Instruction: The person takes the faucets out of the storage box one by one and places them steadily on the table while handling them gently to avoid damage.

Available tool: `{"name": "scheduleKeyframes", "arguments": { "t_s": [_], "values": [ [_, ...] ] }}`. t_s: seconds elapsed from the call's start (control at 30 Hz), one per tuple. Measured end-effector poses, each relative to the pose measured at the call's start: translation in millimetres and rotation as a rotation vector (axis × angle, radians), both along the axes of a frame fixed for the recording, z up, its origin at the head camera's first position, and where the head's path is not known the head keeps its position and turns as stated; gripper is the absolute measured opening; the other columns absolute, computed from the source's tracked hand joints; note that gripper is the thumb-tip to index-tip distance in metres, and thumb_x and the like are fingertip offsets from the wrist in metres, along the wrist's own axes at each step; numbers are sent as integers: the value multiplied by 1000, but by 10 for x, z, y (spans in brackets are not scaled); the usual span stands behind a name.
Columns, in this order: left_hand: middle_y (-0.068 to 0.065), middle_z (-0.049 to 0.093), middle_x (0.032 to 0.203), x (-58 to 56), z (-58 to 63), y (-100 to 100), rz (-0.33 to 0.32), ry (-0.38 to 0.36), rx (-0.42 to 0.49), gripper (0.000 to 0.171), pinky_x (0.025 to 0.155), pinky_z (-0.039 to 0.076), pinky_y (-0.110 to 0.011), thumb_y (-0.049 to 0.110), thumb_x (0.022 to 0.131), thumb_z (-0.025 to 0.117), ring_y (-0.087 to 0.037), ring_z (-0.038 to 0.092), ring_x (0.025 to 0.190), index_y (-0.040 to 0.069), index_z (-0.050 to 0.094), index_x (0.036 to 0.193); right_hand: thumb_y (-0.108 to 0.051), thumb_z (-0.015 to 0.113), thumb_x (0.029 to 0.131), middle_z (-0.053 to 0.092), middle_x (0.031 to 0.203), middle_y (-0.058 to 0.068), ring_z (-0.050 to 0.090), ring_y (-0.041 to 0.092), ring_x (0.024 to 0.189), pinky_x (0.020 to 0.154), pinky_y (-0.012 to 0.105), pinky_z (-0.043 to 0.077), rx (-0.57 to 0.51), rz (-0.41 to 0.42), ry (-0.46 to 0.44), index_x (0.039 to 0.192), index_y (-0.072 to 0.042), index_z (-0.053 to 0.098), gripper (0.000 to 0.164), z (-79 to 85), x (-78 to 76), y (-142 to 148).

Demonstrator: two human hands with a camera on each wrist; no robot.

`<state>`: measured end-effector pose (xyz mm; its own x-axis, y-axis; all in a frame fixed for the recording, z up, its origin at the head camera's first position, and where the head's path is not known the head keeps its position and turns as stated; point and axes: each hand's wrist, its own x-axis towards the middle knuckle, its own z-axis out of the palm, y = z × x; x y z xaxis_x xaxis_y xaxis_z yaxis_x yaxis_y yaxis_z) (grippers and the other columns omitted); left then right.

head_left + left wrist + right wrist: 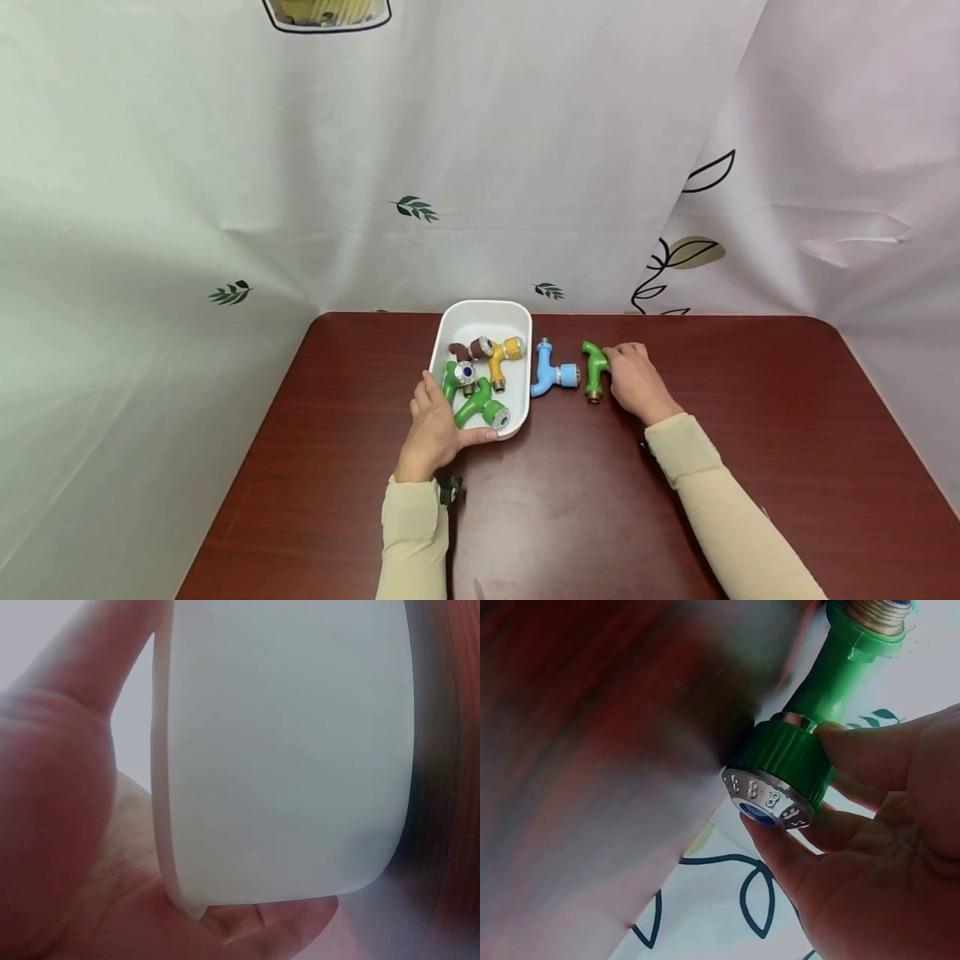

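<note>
Green tap point(594, 372) pinched by the right hand point(637, 382); white tray point(487, 317) gripped by the left hand point(433, 423).
The hands are well apart: the right's thumb and fingers clamp the tap's ribbed knob point(784, 754), just left of that hand, and the left's hold the tray's near-left corner. Raised characters point(769, 796) ring the knob's silver cap, too unclear to read surely. Between the hands, a blue tap point(546, 375) lies on the bench point(555, 517). Inside the tray, beside the left hand, are two more green taps point(474, 402), a yellow tap point(495, 364) and a brown tap point(478, 348).
</note>
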<state>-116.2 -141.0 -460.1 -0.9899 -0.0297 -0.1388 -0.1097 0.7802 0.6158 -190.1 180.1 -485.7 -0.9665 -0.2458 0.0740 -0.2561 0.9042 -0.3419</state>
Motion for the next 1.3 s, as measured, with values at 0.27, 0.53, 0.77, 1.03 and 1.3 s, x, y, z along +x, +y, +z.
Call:
{"name": "scheduleKeyframes", "arguments": {
  "t_s": [0.27, 0.53, 0.77, 1.03, 1.3],
  "values": [
    [-36, 16, 153, -1, 8, 1, 0, 3, -19, 146, 107, 38, -55, 46, 62, 95, -51, 26, 135, -14, -2, 154, 6, 47, 99, 57, 125, 34, 42, 51, 124, 104, 55, 40, 8, -1, -14, 131, 17, 55, 35, 6, -3, -7],
    [-36, 16, 153, 10, 5, 2, -4, 7, -18, 146, 107, 38, -55, 46, 62, 95, -51, 25, 135, -14, -2, 154, 5, 46, 100, 56, 128, 33, 40, 51, 127, 104, 55, 40, 1, 5, -10, 132, 15, 55, 34, -1, 12, -3],
    [-35, 15, 154, 7, -5, -4, -8, 11, -12, 147, 108, 37, -55, 47, 62, 95, -51, 25, 136, -14, -2, 154, 2, 48, 101, 53, 132, 34, 38, 50, 131, 105, 56, 39, -15, 11, 14, 134, 13, 55, 35, -16, 31, 13],
    [-36, 16, 153, -1, 3, -6, -13, 14, -21, 146, 106, 39, -54, 48, 63, 95, -51, 26, 135, -15, -1, 154, -1, 53, 101, 50, 135, 35, 36, 51, 132, 108, 57, 36, -49, 19, 77, 132, 11, 56, 34, -22, 49, 17],
    [-36, 16, 153, 0, 13, 0, -9, 10, -31, 146, 106, 39, -54, 47, 63, 95, -51, 26, 135, -15, -1, 153, -4, 58, 100, 49, 136, 34, 37, 50, 132, 108, 58, 35, -74, 33, 117, 132, 9, 57, 35, 65, 84, -19]
  ]
}}
